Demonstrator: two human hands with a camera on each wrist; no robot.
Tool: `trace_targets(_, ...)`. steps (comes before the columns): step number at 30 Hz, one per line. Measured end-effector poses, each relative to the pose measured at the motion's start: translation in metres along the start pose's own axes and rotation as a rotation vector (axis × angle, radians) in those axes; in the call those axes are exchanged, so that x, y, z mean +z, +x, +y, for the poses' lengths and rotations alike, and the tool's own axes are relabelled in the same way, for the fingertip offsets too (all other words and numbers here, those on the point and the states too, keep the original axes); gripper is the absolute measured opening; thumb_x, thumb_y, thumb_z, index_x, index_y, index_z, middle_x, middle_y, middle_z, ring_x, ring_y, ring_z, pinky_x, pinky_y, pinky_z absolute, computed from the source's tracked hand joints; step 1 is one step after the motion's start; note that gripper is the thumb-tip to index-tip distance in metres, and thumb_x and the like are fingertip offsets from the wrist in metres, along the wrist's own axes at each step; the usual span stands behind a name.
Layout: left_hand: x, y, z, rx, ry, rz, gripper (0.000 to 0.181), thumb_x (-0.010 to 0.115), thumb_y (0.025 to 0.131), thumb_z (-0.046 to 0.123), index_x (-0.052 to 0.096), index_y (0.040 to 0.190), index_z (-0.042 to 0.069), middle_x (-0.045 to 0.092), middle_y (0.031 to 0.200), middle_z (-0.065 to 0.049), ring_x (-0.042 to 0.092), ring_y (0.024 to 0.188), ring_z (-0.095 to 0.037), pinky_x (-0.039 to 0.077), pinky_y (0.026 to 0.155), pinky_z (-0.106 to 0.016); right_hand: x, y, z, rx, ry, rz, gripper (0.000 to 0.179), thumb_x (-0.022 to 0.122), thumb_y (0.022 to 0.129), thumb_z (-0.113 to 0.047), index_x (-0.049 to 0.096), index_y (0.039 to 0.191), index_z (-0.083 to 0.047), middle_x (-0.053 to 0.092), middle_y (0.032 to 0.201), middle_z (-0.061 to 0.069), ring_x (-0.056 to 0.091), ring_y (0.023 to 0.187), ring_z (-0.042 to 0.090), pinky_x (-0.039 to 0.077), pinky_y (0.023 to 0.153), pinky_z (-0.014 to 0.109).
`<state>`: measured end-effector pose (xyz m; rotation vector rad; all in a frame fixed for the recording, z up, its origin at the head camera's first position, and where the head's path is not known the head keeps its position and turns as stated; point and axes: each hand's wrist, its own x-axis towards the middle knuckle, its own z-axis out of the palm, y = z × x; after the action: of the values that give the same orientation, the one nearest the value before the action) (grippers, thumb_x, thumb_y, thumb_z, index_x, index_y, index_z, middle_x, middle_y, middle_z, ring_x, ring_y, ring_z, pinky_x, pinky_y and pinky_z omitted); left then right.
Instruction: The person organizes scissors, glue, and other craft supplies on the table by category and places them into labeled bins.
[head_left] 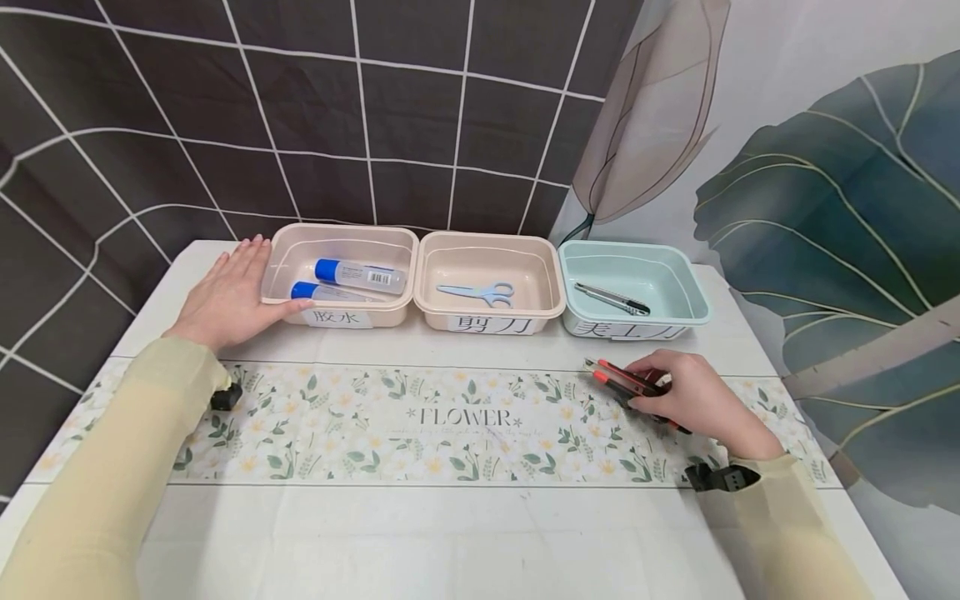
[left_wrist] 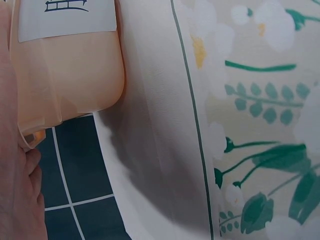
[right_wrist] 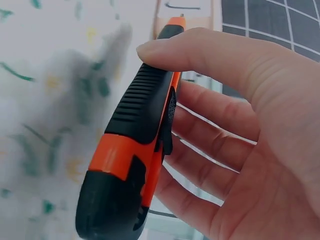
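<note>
My right hand [head_left: 686, 396] pinches an orange-and-black utility knife [right_wrist: 135, 120] between thumb and fingers, above the flower-printed strip and in front of the mint-green bin [head_left: 701, 315]. The knife's tip points up and left in the head view. My left hand [head_left: 228, 296] rests against the left side of the left pink bin [head_left: 390, 317], fingers extended along it and thumb by the front rim. Inside this bin lie two blue-capped glue bottles [head_left: 367, 275]. Light-blue scissors [head_left: 480, 293] lie in the middle pink bin [head_left: 551, 312]. The green bin holds a dark, slim cutter [head_left: 611, 298].
The three bins stand side by side at the back of the white table [head_left: 360, 533], with paper labels on their fronts. A flower-patterned strip [head_left: 300, 450] crosses the table. Behind hang a dark gridded cloth [head_left: 315, 108] and a leaf-printed sheet [head_left: 840, 208].
</note>
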<state>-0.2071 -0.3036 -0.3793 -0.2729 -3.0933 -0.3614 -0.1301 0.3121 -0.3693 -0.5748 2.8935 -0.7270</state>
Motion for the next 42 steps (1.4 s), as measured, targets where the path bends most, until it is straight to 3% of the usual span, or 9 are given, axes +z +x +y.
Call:
trace_targets(9, 0.000, 0.000, 0.000, -0.004, 0.000, -0.007, 0.117, 0.048, 0.091, 0.077, 0.002, 0.160, -0.006, 0.003, 0.166, -0.028, -0.001, 0.153, -0.040, -0.005, 0.123, -0.050, -0.031, 0.013, -0.002, -0.068, -0.074, 0.151, 0.043, 0.086, 0.080, -0.005, 0.074, 0.121, -0.005, 0.069, 0.102, 0.006, 0.064, 0.090, 0.023, 0.059, 0.071, 0.044)
trace_targets(17, 0.000, 0.001, 0.000, -0.003, 0.003, -0.007, 0.117, 0.047, 0.091, 0.077, 0.002, 0.159, -0.006, 0.002, 0.166, -0.028, 0.000, 0.153, -0.040, -0.005, 0.123, -0.050, -0.051, 0.033, 0.002, -0.069, -0.097, 0.246, 0.040, 0.085, 0.080, -0.006, 0.074, 0.118, -0.006, 0.069, 0.102, 0.007, 0.063, 0.092, 0.025, 0.054, 0.072, 0.033)
trace_targets(26, 0.000, 0.002, 0.001, -0.006, -0.001, -0.007, 0.117, 0.047, 0.091, 0.077, 0.001, 0.160, -0.006, 0.002, 0.166, -0.028, -0.002, 0.153, -0.040, -0.005, 0.123, -0.050, -0.058, 0.056, 0.007, -0.041, -0.080, 0.276, 0.042, 0.083, 0.082, -0.005, 0.073, 0.123, -0.003, 0.068, 0.110, 0.014, 0.061, 0.097, 0.030, 0.052, 0.077, 0.047)
trace_targets(35, -0.001, 0.002, 0.001, -0.007, 0.001, -0.009, 0.117, 0.048, 0.091, 0.077, 0.002, 0.160, -0.006, 0.002, 0.166, -0.028, -0.001, 0.153, -0.040, -0.005, 0.123, -0.049, -0.063, 0.077, 0.020, 0.002, -0.064, 0.280, 0.042, 0.081, 0.086, -0.007, 0.070, 0.126, -0.001, 0.066, 0.114, 0.018, 0.062, 0.096, 0.033, 0.049, 0.074, 0.035)
trace_targets(42, 0.000, 0.001, 0.000, -0.010, 0.003, -0.012, 0.117, 0.049, 0.091, 0.077, 0.003, 0.160, -0.006, 0.003, 0.166, -0.028, 0.001, 0.153, -0.042, -0.004, 0.123, -0.050, -0.067, 0.101, 0.028, 0.094, -0.018, 0.223, 0.042, 0.077, 0.090, -0.010, 0.067, 0.130, -0.001, 0.063, 0.120, 0.024, 0.064, 0.098, 0.041, 0.054, 0.081, 0.055)
